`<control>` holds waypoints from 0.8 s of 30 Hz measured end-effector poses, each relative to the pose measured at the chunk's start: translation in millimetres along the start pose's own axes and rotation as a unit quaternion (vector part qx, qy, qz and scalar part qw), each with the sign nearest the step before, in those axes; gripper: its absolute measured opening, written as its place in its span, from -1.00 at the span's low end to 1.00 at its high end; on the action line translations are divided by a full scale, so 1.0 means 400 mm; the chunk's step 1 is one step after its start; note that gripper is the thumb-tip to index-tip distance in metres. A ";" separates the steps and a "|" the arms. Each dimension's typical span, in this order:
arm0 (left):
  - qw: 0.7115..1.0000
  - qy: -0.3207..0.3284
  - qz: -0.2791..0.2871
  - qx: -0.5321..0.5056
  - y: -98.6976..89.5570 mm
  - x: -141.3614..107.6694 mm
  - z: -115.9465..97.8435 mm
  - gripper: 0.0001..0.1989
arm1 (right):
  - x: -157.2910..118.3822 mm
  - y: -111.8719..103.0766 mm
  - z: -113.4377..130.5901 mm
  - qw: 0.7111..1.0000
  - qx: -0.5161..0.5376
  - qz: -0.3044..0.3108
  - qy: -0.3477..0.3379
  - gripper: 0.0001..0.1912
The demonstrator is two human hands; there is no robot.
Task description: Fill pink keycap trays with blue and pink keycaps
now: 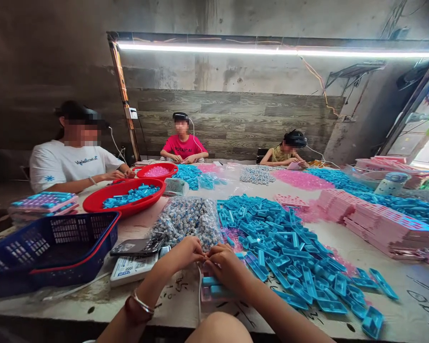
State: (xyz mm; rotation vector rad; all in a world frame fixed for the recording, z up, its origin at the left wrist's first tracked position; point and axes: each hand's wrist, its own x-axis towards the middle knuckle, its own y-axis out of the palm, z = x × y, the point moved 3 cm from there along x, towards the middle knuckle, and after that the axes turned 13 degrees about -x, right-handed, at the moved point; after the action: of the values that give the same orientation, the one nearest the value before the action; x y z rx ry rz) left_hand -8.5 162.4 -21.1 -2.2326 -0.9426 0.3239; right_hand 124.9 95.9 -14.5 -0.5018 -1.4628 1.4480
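Observation:
My left hand (188,250) and my right hand (224,263) meet fingertip to fingertip above the near part of the table. Both are closed in a pinch; whatever lies between the fingers is too small to make out. Under my right hand is a pink tray (209,296) with blue pieces set in it, partly covered by the hand. A heap of blue plastic pieces (271,233), some long and some short, spreads to the right. Just beyond my hands lies a clear plastic bag (189,219) of small grey, white and blue parts.
A dark blue basket (75,267), a phone (137,246) on a white box (132,270) and a red basin (93,202) of blue pieces stand left. Stacked pink trays (379,219) are right. Three people sit around the table, beside more piles.

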 end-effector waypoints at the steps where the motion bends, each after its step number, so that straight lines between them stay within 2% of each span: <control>1: 1.000 -0.003 -0.001 0.004 -0.001 0.000 -0.002 -0.88 | 0.001 0.000 0.000 1.000 -0.001 0.001 0.001 -0.79; 8: 0.998 -0.031 -0.008 0.046 -0.004 -0.003 -0.006 -0.89 | 0.009 0.006 -0.007 1.000 -0.013 0.016 0.023 -0.84; 14: 0.996 -0.044 -0.011 0.070 -0.007 -0.005 -0.013 -0.89 | 0.007 0.012 -0.008 1.000 -0.021 0.010 0.012 -0.81; 17: 0.997 -0.037 -0.003 0.063 -0.026 0.002 -0.018 -0.90 | -0.002 0.008 -0.001 1.000 -0.017 0.010 0.015 -0.80; 19: 0.997 -0.035 -0.033 0.067 -0.056 0.013 -0.018 -0.86 | -0.008 0.003 0.003 1.000 -0.010 0.010 0.016 -0.79; 22: 0.988 -0.042 -0.115 0.099 -0.105 0.034 -0.008 -0.73 | -0.012 -0.011 0.007 1.000 -0.011 0.014 0.011 -0.78; 24: 0.982 -0.046 -0.136 0.120 -0.116 0.050 0.006 -0.67 | -0.013 -0.029 0.011 1.000 -0.013 0.006 0.011 -0.81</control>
State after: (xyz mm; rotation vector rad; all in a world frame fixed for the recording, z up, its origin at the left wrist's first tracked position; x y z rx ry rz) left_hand -20.6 201.1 9.3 -1.8556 -1.1770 0.3941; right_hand 127.2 86.8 -4.8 -0.5411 -1.4643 1.4297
